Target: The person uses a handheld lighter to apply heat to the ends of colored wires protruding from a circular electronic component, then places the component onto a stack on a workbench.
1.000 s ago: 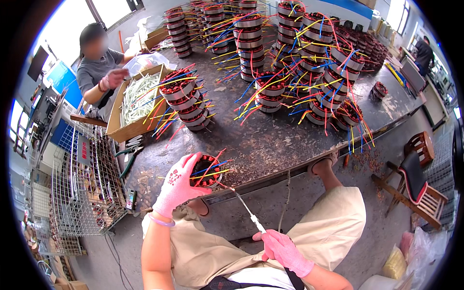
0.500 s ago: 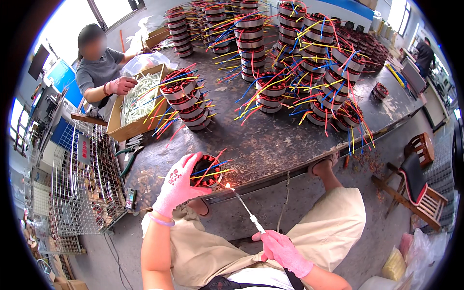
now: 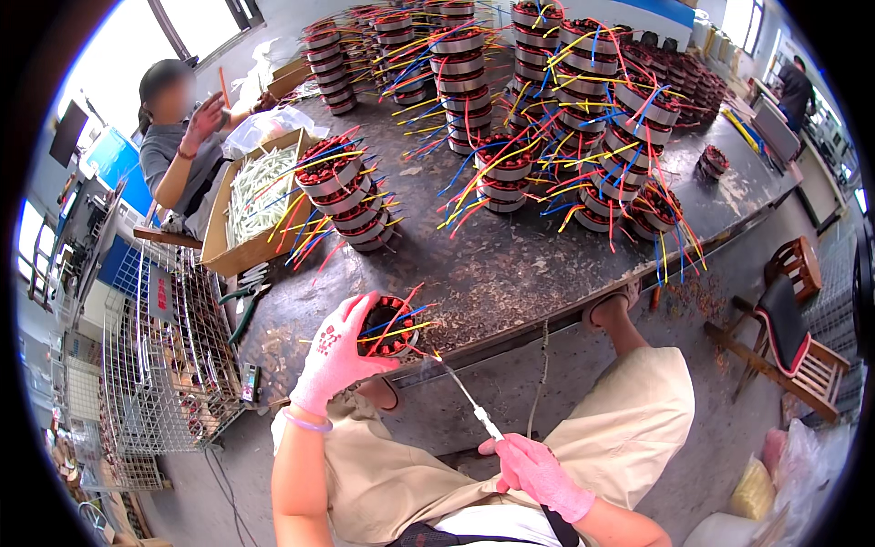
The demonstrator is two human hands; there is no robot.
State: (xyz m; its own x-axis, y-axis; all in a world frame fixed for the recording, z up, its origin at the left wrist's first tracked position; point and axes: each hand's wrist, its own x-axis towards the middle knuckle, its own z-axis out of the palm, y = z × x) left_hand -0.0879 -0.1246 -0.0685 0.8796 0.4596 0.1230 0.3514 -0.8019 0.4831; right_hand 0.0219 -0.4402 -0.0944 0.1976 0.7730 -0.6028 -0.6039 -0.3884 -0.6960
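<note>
My left hand (image 3: 335, 357), in a pink glove, grips a motor stator (image 3: 390, 343) from its left side at the table's near edge. Red windings line the stator's inner ring, and red, blue and yellow lead wires stick out to the right. In my pink-gloved right hand (image 3: 538, 474) is a slim tool (image 3: 486, 422) with a white sleeve and a thin metal shaft, like a soldering iron. Its small glowing tip is just right of the stator, apart from it, with a faint wisp of smoke between. The thumb hides part of the stator's rim.
Stacks of stators (image 3: 460, 87) with loose wires crowd the back of the table (image 3: 437, 283). A shorter stack (image 3: 342, 187) stands nearer, beside a carton (image 3: 217, 255) of white sleeves. Pliers (image 3: 244, 314) lie left. A co-worker (image 3: 187, 146) sits across; a chair (image 3: 784, 342) stands right.
The bright glow at the tool's tip has shrunk, and the tip sits slightly farther right of the stator. The co-worker's hand has risen from the carton. My left hand keeps its hold.
</note>
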